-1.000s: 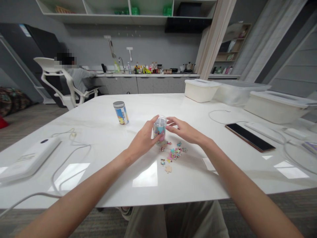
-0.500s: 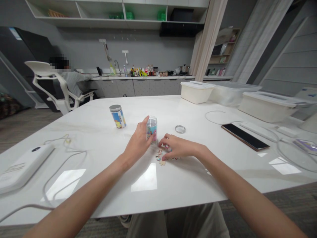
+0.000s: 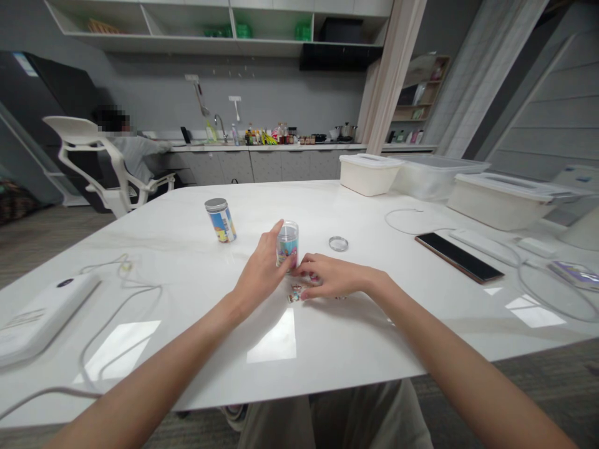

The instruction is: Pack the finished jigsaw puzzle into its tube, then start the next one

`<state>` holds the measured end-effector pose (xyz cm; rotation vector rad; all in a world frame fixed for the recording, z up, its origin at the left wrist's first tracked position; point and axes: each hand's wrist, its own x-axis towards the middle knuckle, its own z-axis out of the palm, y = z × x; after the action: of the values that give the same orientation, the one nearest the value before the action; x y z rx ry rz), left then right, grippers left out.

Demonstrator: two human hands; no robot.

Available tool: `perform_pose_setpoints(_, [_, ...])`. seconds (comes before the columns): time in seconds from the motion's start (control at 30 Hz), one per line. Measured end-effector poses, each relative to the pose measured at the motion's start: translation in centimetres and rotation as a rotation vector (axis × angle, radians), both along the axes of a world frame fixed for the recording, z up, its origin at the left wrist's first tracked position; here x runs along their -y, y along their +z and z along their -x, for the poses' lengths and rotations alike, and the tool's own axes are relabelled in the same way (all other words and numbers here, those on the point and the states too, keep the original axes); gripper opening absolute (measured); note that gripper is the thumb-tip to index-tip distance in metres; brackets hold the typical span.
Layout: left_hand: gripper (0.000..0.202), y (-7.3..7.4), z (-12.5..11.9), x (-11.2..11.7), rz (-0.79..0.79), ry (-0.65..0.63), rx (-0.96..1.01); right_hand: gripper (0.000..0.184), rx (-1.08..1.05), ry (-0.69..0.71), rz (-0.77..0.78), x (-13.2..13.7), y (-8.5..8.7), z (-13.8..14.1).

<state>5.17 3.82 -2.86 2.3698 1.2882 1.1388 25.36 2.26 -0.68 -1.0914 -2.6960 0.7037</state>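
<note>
My left hand (image 3: 262,260) is wrapped round the side of a clear jar (image 3: 289,242) with a colourful printed label. The jar stands upright on the white table, its top uncovered. Beside it, my right hand (image 3: 330,276) is bent low over several small jigsaw puzzle pieces (image 3: 296,293). Its thumb and fingers are apart, with pieces lying between and under them; the palm hides some. A round silver lid ring (image 3: 338,243) lies behind the right hand. Farther left stands a second jar (image 3: 221,221) with a metal lid and a blue and yellow label.
A dark-screened phone (image 3: 458,257) and white cables lie on the right, with lidded storage boxes (image 3: 372,174) behind. At the left, a white power bank (image 3: 49,315) and more cables rest on the table (image 3: 224,368). A person sits in a white chair (image 3: 77,134) beyond.
My right hand has shifted slightly left towards the jar. The loose puzzle pieces have moved closer together beneath its fingers. The left hand stays on the jar.
</note>
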Motion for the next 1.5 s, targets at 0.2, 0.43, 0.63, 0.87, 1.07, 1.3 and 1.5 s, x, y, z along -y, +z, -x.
perform_pose_setpoints(0.2, [0.067, 0.4, -0.1, 0.3, 0.017, 0.017, -0.003, 0.027, -0.066, 0.025, -0.073, 0.3, -0.9, 1.8])
perform_pose_setpoints(0.43, [0.068, 0.4, -0.1, 0.1, -0.010, 0.026, -0.014, 0.009, -0.110, 0.014, 0.016, 0.2, -0.6, 1.4])
perform_pose_setpoints(0.63, [0.069, 0.2, 0.1, 0.1, -0.014, 0.025, -0.016, 0.014, -0.039, -0.044, 0.047, -0.4, -0.1, -0.1])
perform_pose_setpoints(0.87, [0.068, 0.4, 0.0, 0.1, 0.003, 0.034, -0.022, 0.022, -0.002, -0.076, 0.041, -0.6, -0.1, -0.4])
perform_pose_setpoints(1.07, [0.068, 0.4, 0.0, 0.2, 0.008, 0.031, -0.025, 0.017, -0.008, -0.102, -0.012, -0.8, -0.1, -0.7])
perform_pose_setpoints(1.3, [0.068, 0.8, -0.1, 0.4, 0.027, 0.036, -0.033, 0.019, -0.004, -0.143, 0.046, -1.0, 0.0, -1.0])
perform_pose_setpoints(1.5, [0.068, 0.5, 0.0, 0.3, 0.014, 0.036, -0.034, 0.029, 0.031, -0.132, 0.041, -1.0, -0.4, -1.2])
